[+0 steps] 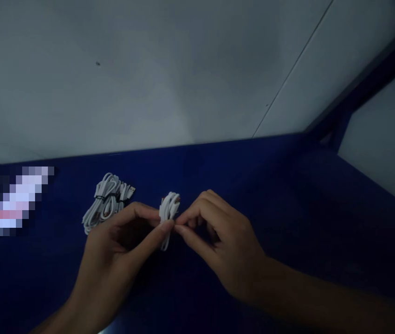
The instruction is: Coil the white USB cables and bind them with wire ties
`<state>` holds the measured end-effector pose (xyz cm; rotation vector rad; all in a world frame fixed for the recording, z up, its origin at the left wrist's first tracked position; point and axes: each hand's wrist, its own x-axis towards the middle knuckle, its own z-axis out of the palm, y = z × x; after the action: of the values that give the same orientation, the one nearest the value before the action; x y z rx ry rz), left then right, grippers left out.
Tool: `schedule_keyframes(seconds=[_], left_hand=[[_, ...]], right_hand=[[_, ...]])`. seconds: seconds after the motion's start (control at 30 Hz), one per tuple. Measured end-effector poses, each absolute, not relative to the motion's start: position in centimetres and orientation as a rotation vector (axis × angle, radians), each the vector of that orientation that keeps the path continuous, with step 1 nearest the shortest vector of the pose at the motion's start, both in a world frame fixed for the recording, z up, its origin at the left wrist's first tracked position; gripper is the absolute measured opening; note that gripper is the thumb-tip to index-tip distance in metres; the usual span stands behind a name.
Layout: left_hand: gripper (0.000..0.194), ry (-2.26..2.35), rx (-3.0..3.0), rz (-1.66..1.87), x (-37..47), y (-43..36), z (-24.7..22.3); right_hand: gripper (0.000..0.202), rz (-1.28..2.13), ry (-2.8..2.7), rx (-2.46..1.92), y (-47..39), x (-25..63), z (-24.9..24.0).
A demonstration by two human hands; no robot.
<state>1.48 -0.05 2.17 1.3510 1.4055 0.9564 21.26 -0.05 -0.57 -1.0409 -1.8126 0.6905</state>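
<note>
Near the middle of the frame, a person is working on a small bundle of white cable (169, 207) with both hands, holding it up over the blue table (218, 169). The left hand (108, 260), in the lower left of the frame, is grasping the bundle between thumb and fingers, the thumb pressing on its lower part while a loop is hanging below. The right hand (232, 248), right of centre, is bringing its thumb and forefinger close together at the bundle's right edge; whether this grip is pinching a thin tie, a bit of cable or nothing, I cannot tell.

Left of centre, just behind the left hand, a pile of white cables (108, 192) is lying on the table, with a black tie (100, 197) showing around it and a metal plug (132, 189) sticking out at its right. At the far left a bright thing (19, 204) is showing only as coarse blocks. A pale wall (141, 83) is filling the upper frame.

The step in hand is seemingly fine fingertip work around the bundle's waist. The next move is probably calling for a steady left hold, keeping the loops together, while the right fingertips are working precisely at that edge.
</note>
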Motion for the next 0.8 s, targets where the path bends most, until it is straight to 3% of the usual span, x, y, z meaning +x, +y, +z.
schedule_keyframes(seconds=[0.2,0.6,0.8], left_hand=[[0.018,1.322,1.245,0.883,1.2,0.5,2.3],[0.014,1.189,1.177,0.835,0.9,0.8,1.8],[0.016,1.201,1.168,0.865,0.6,0.8,1.8]], right_hand=[[0.011,0.453,-1.899,-0.976,0.0,21.5,-1.3],[0.02,0.638,-1.825,-1.076,-0.3,21.2,-0.1],[0.013,0.58,-1.819,-0.96,0.2,21.3,-0.2]])
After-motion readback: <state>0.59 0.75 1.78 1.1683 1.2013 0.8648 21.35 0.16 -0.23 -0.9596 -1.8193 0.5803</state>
